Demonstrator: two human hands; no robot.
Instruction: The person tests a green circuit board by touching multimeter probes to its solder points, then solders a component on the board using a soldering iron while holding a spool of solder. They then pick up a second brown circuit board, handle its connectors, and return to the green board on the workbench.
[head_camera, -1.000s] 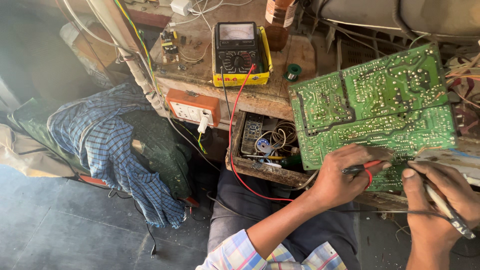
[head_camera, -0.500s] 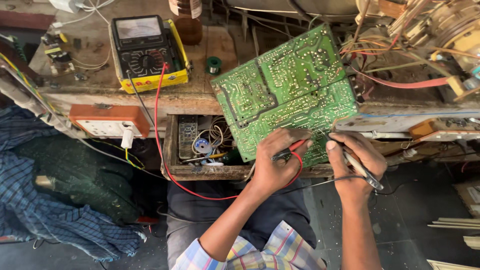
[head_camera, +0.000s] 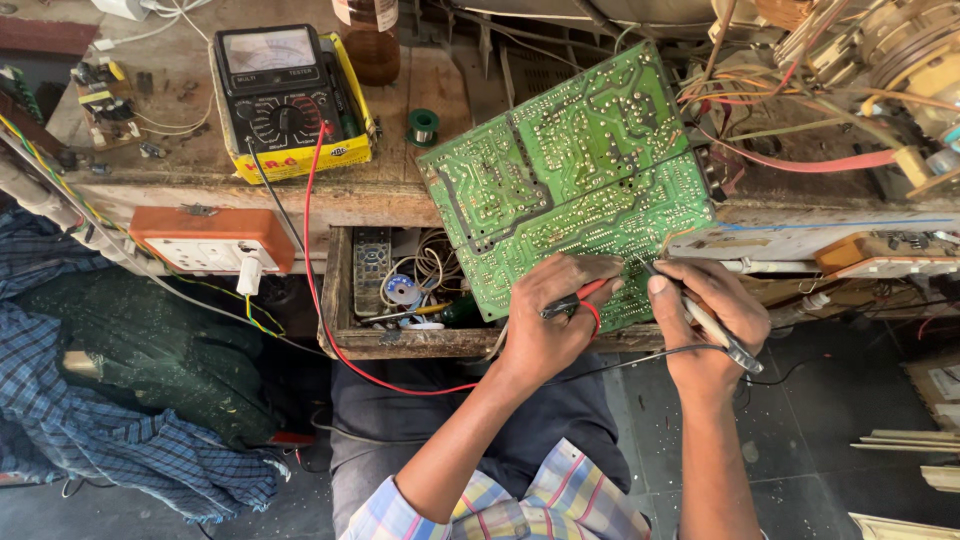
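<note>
1. While the green circuit board (head_camera: 575, 190) lies solder side up, tilted across the workbench edge (head_camera: 380, 195) at centre frame, both hands work at its lower edge, about 6 o'clock of the board.
2. Left hand (head_camera: 548, 320): fingers closed around a red test probe (head_camera: 585, 298), tip toward the board's lower rim; its red lead (head_camera: 318, 290) loops down and back up toward 10 o'clock.
3. Right hand (head_camera: 710, 320): fingers pinched pen-style on a dark probe (head_camera: 715, 330), tip touching the board just right of the left hand; a black lead (head_camera: 640, 358) trails off below.
4. Analog multimeter (head_camera: 285, 90) in a yellow case sits at 10 o'clock of the board, well apart, both leads running to it.
5. Open drawer (head_camera: 345, 300) at 8 o'clock of the board holds a remote control (head_camera: 372, 258), coiled wire and small parts.
6. Orange socket box (head_camera: 215, 240) at 9 o'clock on the bench front.
7. Solder spool (head_camera: 423, 126) just beside the board's upper left corner.
</note>
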